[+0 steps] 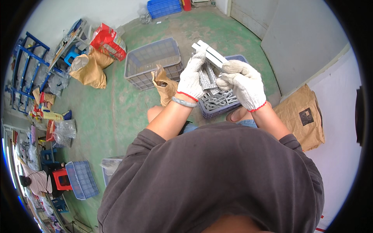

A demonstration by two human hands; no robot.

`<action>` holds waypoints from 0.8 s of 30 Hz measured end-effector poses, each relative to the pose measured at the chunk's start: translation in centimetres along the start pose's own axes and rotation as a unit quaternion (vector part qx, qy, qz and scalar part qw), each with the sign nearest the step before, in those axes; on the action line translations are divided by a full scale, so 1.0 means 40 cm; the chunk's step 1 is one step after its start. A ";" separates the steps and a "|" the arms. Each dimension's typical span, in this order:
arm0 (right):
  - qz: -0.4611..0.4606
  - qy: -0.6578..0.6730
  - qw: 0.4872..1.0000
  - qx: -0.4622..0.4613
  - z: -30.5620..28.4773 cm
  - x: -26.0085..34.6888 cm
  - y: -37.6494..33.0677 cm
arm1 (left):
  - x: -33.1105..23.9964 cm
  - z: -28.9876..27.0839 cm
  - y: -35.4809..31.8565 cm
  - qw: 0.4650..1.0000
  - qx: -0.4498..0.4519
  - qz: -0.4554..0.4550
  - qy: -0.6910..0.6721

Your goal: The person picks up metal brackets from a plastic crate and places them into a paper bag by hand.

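Both my hands wear white knitted gloves with red cuffs. My left hand (193,75) is closed around the left part of a pale, straight metal bar (214,54) that has a dark groove along it. At the bar's right end my right hand (244,81) is closed, its fingers curled in against it. Under the bar, longer silvery metal pieces (208,79) lie in a blue crate (223,111). Many small grey metal parts (219,100) fill the crate's near side. My gloves hide parts of the crate and the bar's underside.
Left of the crate stand an open brown paper bag (165,86) and a grey basket (153,50). A large brown paper sack (302,116) lies at right by the wall. Sacks (88,72), shelving and another person (39,181) are at far left.
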State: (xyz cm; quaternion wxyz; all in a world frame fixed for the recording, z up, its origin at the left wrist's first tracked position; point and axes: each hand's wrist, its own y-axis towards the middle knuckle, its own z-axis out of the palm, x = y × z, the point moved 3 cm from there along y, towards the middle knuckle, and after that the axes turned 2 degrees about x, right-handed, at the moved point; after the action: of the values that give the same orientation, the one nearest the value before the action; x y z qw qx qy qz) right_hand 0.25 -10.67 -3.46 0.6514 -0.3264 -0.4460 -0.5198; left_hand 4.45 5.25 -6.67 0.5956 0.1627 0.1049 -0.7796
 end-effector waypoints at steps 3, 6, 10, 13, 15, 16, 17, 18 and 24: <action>0.017 -0.045 0.999 0.008 0.004 0.004 0.001 | -0.003 0.016 -0.011 1.000 0.009 -0.007 -0.017; -0.028 -0.037 0.999 0.020 0.031 0.015 -0.004 | -0.005 0.012 -0.015 1.000 0.013 -0.005 -0.011; -0.027 -0.019 0.999 0.027 0.029 0.015 -0.004 | -0.003 -0.007 -0.014 0.999 0.023 0.008 -0.041; -0.035 -0.011 0.998 0.043 0.019 0.007 -0.002 | 0.002 0.009 -0.029 0.999 0.009 0.032 -0.023; -0.036 -0.032 0.998 0.049 0.037 0.022 -0.012 | -0.005 0.006 -0.027 0.999 0.007 0.030 -0.019; -0.036 -0.042 0.997 0.051 0.046 0.028 -0.016 | -0.004 0.005 -0.033 0.999 0.000 0.032 -0.003; -0.044 -0.064 0.996 0.047 0.049 0.029 -0.018 | -0.005 0.009 -0.038 0.999 -0.009 0.035 0.014; -0.052 -0.085 0.994 0.042 0.051 0.030 -0.020 | -0.007 -0.001 -0.031 0.999 -0.006 0.041 0.030; 0.007 0.157 0.987 0.016 0.034 0.044 -0.015 | -0.019 0.012 -0.044 0.996 0.044 0.003 -0.079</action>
State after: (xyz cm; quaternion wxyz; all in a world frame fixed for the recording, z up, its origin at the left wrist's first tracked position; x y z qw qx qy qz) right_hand -0.57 -10.29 -1.36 0.7220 -0.2339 -0.3440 -0.5529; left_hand 2.89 6.22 -6.00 0.5967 0.1273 0.0224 -0.7920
